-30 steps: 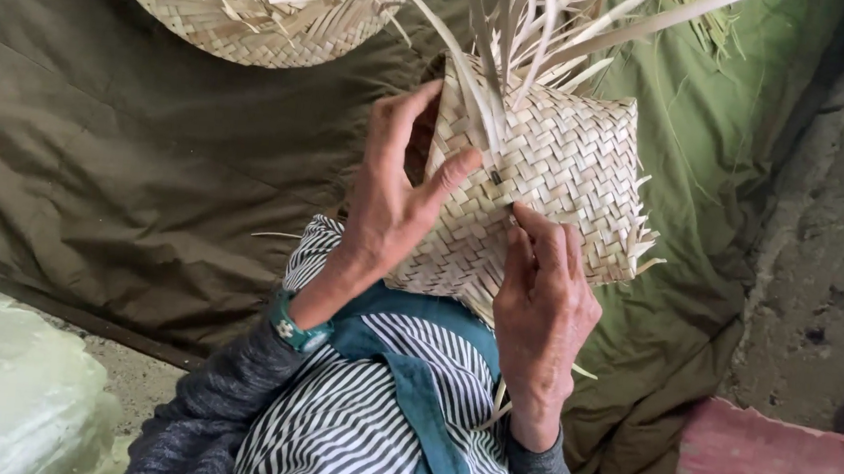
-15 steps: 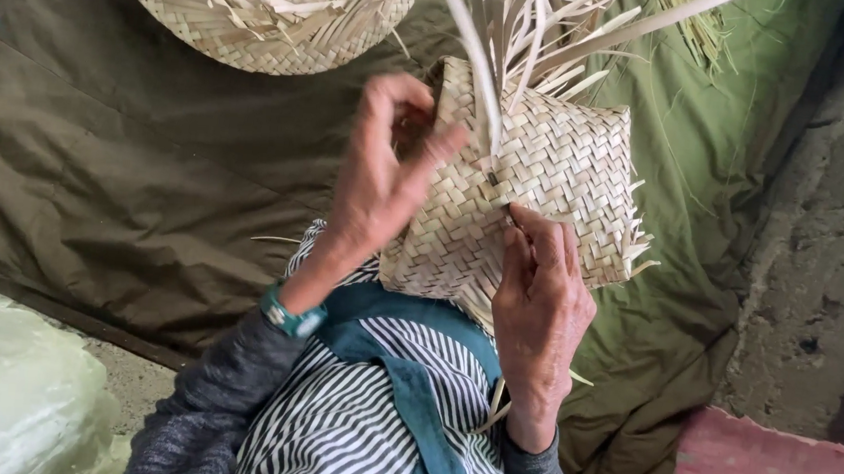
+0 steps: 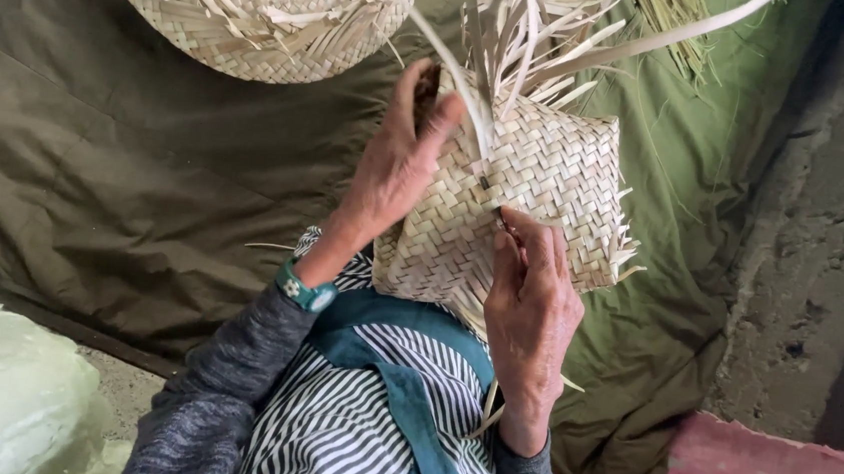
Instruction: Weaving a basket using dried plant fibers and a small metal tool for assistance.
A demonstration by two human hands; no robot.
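We judge the main risk to be the long palm strip snapping or slipping out of its row if our left hand pulls it too hard or at a sharp angle, which would loosen the tight weave of the half-woven basket resting on our lap over the green cloth. Our left hand is raised, thumb and fingers pinched on that strip near the basket's open rim. Our right hand lies flat against the woven wall, fingertips pressing it, closed on nothing.

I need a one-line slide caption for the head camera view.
Left hand pulls a palm strip while right hand steadies a woven basket over green cloth.
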